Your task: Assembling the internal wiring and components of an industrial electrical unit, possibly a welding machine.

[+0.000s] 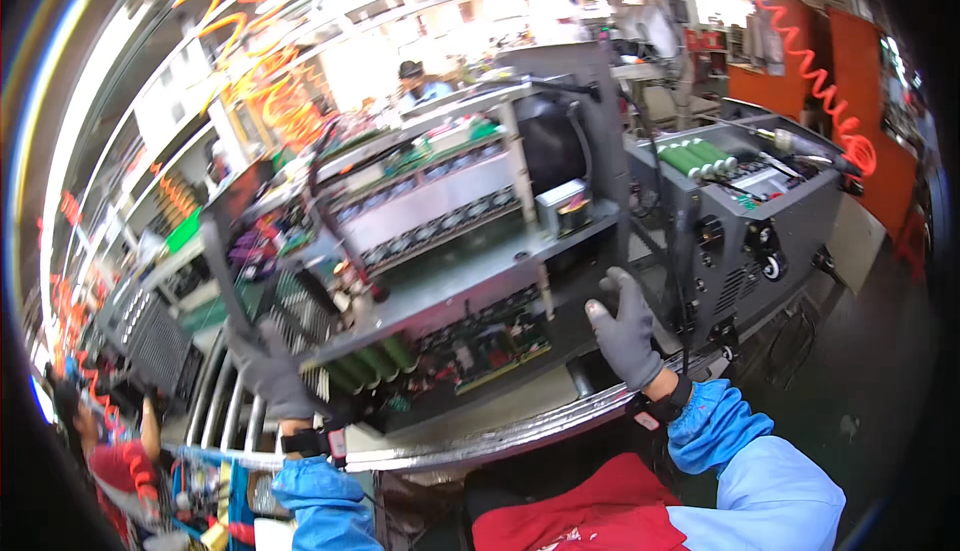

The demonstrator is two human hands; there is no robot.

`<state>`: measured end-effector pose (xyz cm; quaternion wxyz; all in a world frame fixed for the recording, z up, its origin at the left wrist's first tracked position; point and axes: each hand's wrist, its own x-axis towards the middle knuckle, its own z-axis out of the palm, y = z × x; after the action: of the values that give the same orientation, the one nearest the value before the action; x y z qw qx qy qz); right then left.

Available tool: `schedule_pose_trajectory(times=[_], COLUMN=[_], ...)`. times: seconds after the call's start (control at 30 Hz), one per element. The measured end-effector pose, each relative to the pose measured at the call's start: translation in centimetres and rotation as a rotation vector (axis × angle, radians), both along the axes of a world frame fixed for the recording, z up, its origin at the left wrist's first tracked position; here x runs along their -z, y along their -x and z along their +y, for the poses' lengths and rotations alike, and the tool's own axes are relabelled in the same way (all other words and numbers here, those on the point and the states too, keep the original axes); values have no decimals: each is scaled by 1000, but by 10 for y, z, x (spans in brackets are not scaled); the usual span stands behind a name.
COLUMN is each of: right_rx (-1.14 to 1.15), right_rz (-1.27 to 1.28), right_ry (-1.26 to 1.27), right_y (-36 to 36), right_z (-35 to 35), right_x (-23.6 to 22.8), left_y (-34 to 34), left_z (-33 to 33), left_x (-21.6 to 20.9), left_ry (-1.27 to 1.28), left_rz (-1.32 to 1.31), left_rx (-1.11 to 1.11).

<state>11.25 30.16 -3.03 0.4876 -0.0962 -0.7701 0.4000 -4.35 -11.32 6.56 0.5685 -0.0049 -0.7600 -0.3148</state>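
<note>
In front of me stands a large grey open-framed electrical cabinet (430,306), lying along the bench. Its bays show circuit boards, a row of black fans (440,229) and green cylindrical parts (372,363) low down. My left hand (270,371), in a grey glove, is at the cabinet's lower left corner; motion smears its fingers, and whether it grips the frame cannot be made out. Over the cabinet's near right part, my right hand (625,331), also gloved, is open, fingers and thumb apart, holding nothing. Both wrists wear black straps.
A second grey unit (740,221) with green cylinders on top stands at the right. Metal rollers (228,391) and a ribbed dark unit (150,341) are at the left. Orange coiled hoses (800,51) hang overhead. A person in red (125,466) works at the lower left.
</note>
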Motion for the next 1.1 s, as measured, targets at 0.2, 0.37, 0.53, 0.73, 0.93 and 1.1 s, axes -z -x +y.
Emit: schedule_pose_trajectory(times=[0.2, 0.37, 0.53, 0.73, 0.93, 1.1], right_rx=[-55, 79, -39, -211, -261, -347], right_rz=[-240, -281, -279, -137, -238, -480], right_ry=[219, 109, 227, 662, 503, 465], right_y=[64, 54, 59, 61, 92, 56], right_z=[93, 77, 81, 79, 109, 121], right_x=[95, 106, 173, 232, 236, 184], left_y=[28, 69, 70, 52, 61, 41], left_z=[-24, -25, -16, -10, -7, -14], left_x=[4, 12, 5, 0, 4, 0], left_ry=[46, 58, 24, 0, -37, -75], left_rz=[105, 16, 80, 102, 118, -36], left_rx=[-115, -182, -132, -105, -47, 0])
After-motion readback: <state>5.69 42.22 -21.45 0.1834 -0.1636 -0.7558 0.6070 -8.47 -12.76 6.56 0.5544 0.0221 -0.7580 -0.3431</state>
